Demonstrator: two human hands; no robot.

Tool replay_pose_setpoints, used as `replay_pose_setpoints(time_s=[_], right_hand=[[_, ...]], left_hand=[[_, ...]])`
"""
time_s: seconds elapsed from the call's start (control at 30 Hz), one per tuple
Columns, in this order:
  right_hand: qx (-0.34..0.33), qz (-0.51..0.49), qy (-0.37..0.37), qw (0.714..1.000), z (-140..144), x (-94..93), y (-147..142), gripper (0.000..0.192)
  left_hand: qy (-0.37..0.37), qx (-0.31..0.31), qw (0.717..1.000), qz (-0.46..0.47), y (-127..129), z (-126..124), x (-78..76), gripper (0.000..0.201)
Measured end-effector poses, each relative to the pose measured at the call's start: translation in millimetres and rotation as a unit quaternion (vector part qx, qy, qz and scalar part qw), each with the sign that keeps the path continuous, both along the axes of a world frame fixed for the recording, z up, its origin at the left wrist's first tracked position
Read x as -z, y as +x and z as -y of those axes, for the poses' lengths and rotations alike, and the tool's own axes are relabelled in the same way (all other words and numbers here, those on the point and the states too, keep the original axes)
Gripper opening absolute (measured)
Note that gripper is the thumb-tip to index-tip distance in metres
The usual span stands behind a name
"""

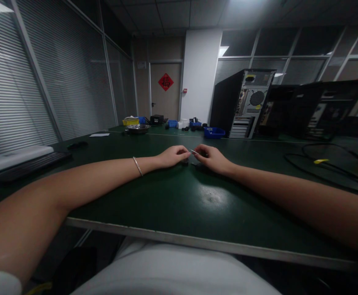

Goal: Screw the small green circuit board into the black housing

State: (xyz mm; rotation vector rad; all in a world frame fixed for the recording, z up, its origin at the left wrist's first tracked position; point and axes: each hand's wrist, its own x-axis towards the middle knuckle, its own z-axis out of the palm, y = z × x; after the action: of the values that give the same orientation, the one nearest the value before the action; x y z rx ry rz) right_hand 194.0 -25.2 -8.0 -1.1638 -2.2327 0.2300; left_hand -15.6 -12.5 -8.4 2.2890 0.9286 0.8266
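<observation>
Both forearms lie stretched out across the dark green worktop (173,205), and the two hands meet near its middle. The left hand (173,156) rests on its side with the fingers (183,155) curled in and pinched together at the tips; a thin silver bracelet (137,166) sits on that wrist. The right hand (213,157) faces it, fingers likewise drawn in. Between the two sets of fingertips runs a small, thin, pale metal piece (194,152) — both hands appear to have hold of an end of it, just above the worktop, though it is too small to tell what it is. One or two small dark bits (185,163) lie on the worktop under the hands; their kind cannot be made out.

Farther back stand a round metal bowl (138,128), a yellow bin (130,121) and several blue bins (214,132), with an open computer tower (243,103) behind them on the right. Black cables (320,166) loop over the right side of the worktop — one carries a yellow tag (320,161). At the left edge lie a black keyboard (28,164) and a white flat device (14,157) just beside it.
</observation>
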Motion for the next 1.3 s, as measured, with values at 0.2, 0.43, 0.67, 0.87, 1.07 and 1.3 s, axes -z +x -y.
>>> replay_pose_setpoints(time_s=[0.2,0.43,0.67,0.87,1.07,1.3], right_hand=[[-0.034,0.049,-0.045,0.997,0,-4.3,4,0.035],[-0.064,0.092,-0.072,0.991,-2,-5.8,4,0.027],[-0.073,0.110,-0.067,0.989,0,-7.1,6,0.025],[-0.087,0.109,-0.058,0.989,-1,-6.6,6,0.023],[-0.093,0.076,-0.029,0.992,2,-3.8,5,0.023],[-0.080,-0.018,0.059,0.995,5,0.1,4,0.029]], left_hand=[[0.008,0.017,0.999,-0.040,-7,2,-5.7,0.042],[0.008,0.088,0.988,-0.129,-15,-1,-12.6,0.048],[-0.030,0.077,0.995,-0.059,-14,-8,-4.6,0.052],[-0.068,0.063,0.996,-0.016,-12,-4,-5.3,0.049],[-0.080,0.052,0.995,0.013,-11,-3,-3.8,0.048],[-0.077,0.076,0.991,0.073,-7,-2,1.3,0.045]])
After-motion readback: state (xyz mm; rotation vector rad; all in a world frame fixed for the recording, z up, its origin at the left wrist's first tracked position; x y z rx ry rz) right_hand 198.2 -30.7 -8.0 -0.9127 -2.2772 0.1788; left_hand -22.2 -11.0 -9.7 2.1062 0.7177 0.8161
